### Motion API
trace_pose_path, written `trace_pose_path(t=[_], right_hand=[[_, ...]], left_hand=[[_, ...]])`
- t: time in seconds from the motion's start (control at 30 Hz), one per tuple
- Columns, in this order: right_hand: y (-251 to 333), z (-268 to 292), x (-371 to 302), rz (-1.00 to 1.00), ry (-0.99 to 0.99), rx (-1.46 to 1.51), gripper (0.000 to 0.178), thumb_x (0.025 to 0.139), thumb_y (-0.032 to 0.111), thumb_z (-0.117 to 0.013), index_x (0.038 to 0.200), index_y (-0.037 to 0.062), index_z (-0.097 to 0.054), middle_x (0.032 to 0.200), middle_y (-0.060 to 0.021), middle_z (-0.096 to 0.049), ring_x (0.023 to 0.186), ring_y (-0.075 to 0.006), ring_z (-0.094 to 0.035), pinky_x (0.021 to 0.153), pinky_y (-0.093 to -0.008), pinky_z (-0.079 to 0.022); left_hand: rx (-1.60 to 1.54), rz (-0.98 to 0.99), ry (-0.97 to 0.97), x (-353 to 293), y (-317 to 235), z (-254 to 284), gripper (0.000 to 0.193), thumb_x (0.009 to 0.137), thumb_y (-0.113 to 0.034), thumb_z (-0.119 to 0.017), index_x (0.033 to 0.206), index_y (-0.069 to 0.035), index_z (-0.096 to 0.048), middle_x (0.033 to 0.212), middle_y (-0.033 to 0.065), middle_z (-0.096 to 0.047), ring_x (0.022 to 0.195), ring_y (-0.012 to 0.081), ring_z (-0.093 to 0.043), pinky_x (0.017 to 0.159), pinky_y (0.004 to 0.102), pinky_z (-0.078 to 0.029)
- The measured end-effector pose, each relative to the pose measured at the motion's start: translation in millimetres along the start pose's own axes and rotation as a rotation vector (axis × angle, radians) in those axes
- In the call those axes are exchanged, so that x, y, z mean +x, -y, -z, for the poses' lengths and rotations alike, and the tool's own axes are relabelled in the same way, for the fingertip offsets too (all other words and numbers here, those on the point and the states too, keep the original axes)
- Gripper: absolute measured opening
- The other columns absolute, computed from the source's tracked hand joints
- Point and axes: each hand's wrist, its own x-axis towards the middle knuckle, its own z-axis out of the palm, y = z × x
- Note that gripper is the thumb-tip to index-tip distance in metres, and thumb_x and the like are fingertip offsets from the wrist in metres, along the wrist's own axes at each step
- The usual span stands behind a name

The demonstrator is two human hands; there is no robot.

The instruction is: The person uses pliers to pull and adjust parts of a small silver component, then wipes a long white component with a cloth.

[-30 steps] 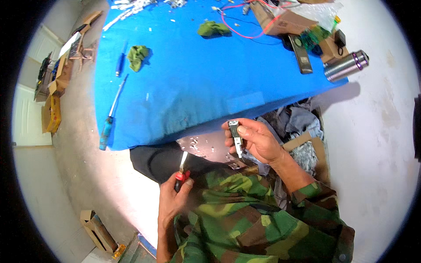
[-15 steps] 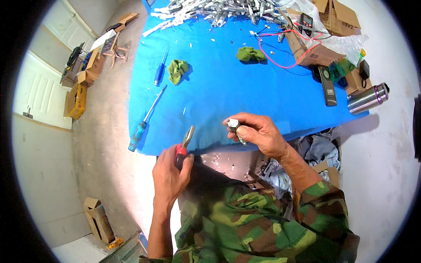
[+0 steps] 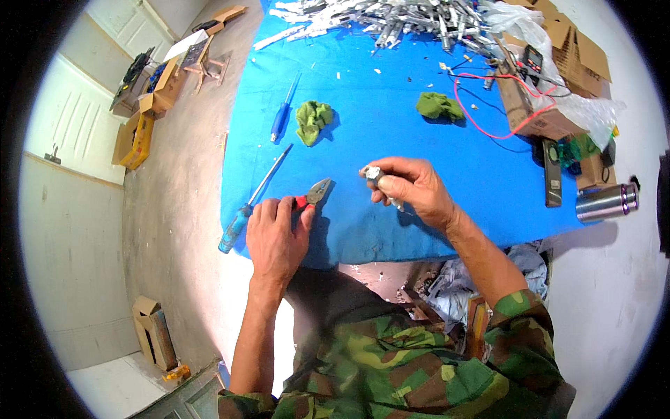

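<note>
At the near side of a table under blue cloth [image 3: 377, 140], I see two bare hands, with camouflage sleeves [image 3: 523, 321] closest to me. The left hand [image 3: 273, 237] has its fingers closed around red-handled pliers [image 3: 319, 192], metal nose angled up and rightward; I cannot tell whether the nose touches the cloth. Apart from it, the right hand [image 3: 417, 192] pinches a small grey-and-white part [image 3: 375, 174] between thumb and fingers, which hide much of it. Crowding the left hand, a screwdriver with a worn blue handle [image 3: 236, 227] lies just beside it. Over at the right edge are a steel flask [image 3: 608, 202] and a flat dark device [image 3: 552, 174]. Farther in, a second screwdriver [image 3: 280, 119] lies near a crumpled green rag [image 3: 313, 122]; another green rag [image 3: 438, 106] sits beyond the right hand. To its right, a looping red cable [image 3: 456, 91] and a cardboard box [image 3: 558, 124] clutter the surface. Along the far side spreads a heap of silvery pieces [image 3: 391, 21].
</note>
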Motion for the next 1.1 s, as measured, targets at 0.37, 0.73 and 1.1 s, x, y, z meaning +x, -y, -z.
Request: trace_pose_path(t=[0.37,0.73,1.1], right_hand=[[-36,5,65,-0.009,0.099,0.247,0.036,0.102,0.023,-0.069,0.126,-0.0040,-0.073,0.098,-0.0069,-0.074,0.076,-0.0086,-0.066,0.065,-0.0260,-0.053],[-29,9,61,-0.060,0.313,0.231,0.029,0.103,0.014,-0.071,0.129,0.0008,-0.073,0.099,0.0004,-0.070,0.083,-0.0051,-0.061,0.070,-0.0233,-0.050],[-29,7,58,0.010,0.359,0.132,0.027,0.101,0.010,-0.070,0.125,-0.0017,-0.073,0.106,-0.0011,-0.070,0.093,-0.0067,-0.060,0.079,-0.0255,-0.049]], left_hand=[[-0.039,0.071,-0.038,-1,0,-9,0.030,0.092,-0.013,-0.082,0.119,-0.003,-0.071,0.107,0.0139,-0.070,0.096,0.0325,-0.067,0.084,0.0431,-0.055],[-0.753,0.441,-0.015,38,-64,-2,0.027,0.095,-0.009,-0.082,0.119,0.002,-0.073,0.106,0.0076,-0.074,0.090,0.0118,-0.068,0.081,0.0258,-0.055],[-1.200,0.728,0.072,39,-64,2,0.021,0.102,-0.020,-0.078,0.106,0.000,-0.073,0.095,0.0053,-0.074,0.079,0.0103,-0.064,0.073,0.0248,-0.050]])
